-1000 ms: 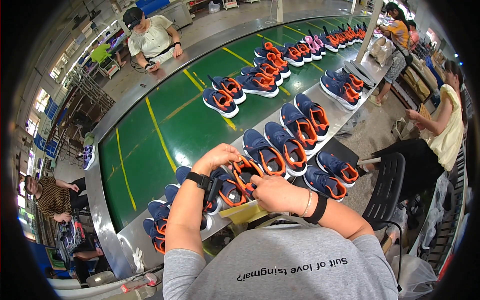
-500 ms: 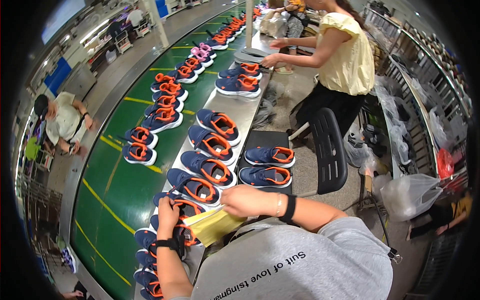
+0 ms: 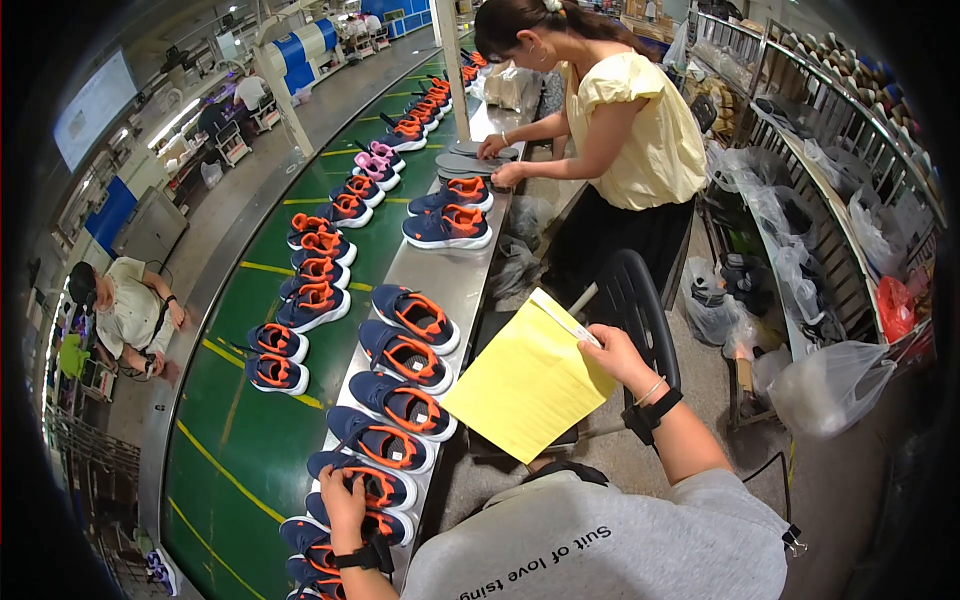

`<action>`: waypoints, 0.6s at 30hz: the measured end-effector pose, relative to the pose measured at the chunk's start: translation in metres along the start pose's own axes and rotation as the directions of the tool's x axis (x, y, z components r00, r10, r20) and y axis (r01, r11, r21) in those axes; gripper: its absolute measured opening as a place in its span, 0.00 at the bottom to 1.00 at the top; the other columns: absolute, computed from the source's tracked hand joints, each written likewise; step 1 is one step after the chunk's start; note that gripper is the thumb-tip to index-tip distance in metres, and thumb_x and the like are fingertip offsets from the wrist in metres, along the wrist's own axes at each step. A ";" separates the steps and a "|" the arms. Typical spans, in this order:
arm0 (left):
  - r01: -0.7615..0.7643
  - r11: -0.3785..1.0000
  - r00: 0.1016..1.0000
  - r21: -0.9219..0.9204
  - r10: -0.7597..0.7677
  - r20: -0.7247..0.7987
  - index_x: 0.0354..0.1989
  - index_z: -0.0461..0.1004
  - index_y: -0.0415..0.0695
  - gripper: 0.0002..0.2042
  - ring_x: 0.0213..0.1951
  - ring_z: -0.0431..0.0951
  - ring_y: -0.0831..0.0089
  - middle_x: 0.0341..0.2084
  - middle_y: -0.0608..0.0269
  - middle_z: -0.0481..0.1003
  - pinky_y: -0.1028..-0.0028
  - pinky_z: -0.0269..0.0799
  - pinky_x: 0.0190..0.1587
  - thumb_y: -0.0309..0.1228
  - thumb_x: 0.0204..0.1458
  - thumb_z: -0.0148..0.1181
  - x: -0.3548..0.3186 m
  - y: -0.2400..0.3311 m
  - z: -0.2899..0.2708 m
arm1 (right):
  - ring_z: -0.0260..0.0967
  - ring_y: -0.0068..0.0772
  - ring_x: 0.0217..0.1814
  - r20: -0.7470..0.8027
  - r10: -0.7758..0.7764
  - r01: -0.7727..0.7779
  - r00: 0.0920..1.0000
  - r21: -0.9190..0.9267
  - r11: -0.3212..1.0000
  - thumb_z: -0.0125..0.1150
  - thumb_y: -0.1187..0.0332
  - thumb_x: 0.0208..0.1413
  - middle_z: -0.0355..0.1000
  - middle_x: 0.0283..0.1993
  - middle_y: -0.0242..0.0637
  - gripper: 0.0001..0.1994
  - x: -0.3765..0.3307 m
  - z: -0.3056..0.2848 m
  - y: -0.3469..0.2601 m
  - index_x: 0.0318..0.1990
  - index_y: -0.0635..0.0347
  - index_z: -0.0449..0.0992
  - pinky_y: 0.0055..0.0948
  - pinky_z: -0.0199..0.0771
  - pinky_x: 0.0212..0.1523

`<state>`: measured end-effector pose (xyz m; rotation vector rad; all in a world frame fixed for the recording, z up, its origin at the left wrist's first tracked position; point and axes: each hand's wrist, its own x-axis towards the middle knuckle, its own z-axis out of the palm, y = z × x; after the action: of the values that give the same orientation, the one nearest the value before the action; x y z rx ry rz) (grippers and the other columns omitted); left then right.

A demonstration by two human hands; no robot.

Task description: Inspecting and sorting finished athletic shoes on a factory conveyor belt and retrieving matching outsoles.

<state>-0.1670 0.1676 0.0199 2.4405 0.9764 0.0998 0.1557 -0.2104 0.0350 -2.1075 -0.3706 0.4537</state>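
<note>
The right grip point(image 3: 617, 354) is pinching a yellow sheet point(image 3: 530, 375) while the left grip point(image 3: 344, 503), its closure impossible to tell, is touching a navy-and-orange shoe point(image 3: 376, 482).

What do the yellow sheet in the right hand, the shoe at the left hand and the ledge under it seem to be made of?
Yellow sheet: probably matte paper, being thin, with faint lines; thin plastic possible.
Shoe: upper likely textile, its navy surface dull; white sole perhaps smooth foam or rubber.
Ledge: apparently smooth metal, grey with shiny reflections.
</note>
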 end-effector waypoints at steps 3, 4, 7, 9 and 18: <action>-0.010 1.000 1.000 0.012 0.010 -0.029 0.31 0.70 0.34 0.09 0.51 0.64 0.46 0.49 0.39 0.63 0.61 0.59 0.54 0.24 0.41 0.59 -0.007 0.022 -0.003 | 0.66 0.20 0.30 -0.048 0.033 -0.033 0.998 0.001 0.999 0.55 0.68 0.51 0.71 0.27 0.33 0.10 0.020 -0.005 0.017 0.35 0.68 0.73 0.25 0.67 0.34; 0.002 1.000 0.999 0.012 -0.002 -0.036 0.31 0.70 0.34 0.09 0.51 0.64 0.46 0.48 0.40 0.63 0.60 0.59 0.54 0.24 0.41 0.59 -0.009 0.030 -0.003 | 0.68 0.26 0.31 -0.074 0.043 -0.042 0.996 0.008 0.999 0.55 0.67 0.50 0.72 0.28 0.38 0.11 0.030 -0.006 0.027 0.35 0.68 0.73 0.27 0.68 0.35; 0.002 1.000 0.999 0.019 -0.001 -0.049 0.31 0.70 0.34 0.10 0.52 0.63 0.47 0.48 0.40 0.63 0.61 0.58 0.54 0.24 0.40 0.59 -0.013 0.036 0.004 | 0.71 0.31 0.31 -0.114 0.086 -0.078 0.990 0.070 0.994 0.56 0.68 0.48 0.73 0.28 0.42 0.11 0.063 -0.002 0.073 0.34 0.68 0.74 0.30 0.69 0.35; -0.024 0.999 1.000 0.047 0.025 -0.018 0.30 0.70 0.35 0.09 0.52 0.63 0.47 0.48 0.41 0.63 0.60 0.58 0.54 0.24 0.39 0.60 -0.017 0.046 0.008 | 0.71 0.31 0.31 -0.075 0.308 -0.271 0.948 0.314 0.910 0.57 0.68 0.47 0.74 0.28 0.40 0.10 0.084 0.004 0.101 0.32 0.69 0.74 0.30 0.69 0.35; 0.036 0.993 0.993 0.116 -0.048 0.105 0.29 0.71 0.37 0.11 0.51 0.63 0.45 0.48 0.39 0.62 0.60 0.59 0.53 0.25 0.36 0.61 -0.055 0.054 0.033 | 0.70 0.52 0.44 -0.106 0.618 -0.626 0.779 -0.083 0.775 0.53 0.71 0.47 0.72 0.39 0.56 0.10 0.145 0.052 0.213 0.34 0.68 0.76 0.39 0.69 0.42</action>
<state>-0.1652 0.0839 0.0239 2.4974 1.0103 -0.1033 0.2794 -0.2240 -0.1970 -2.3256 0.3858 0.7471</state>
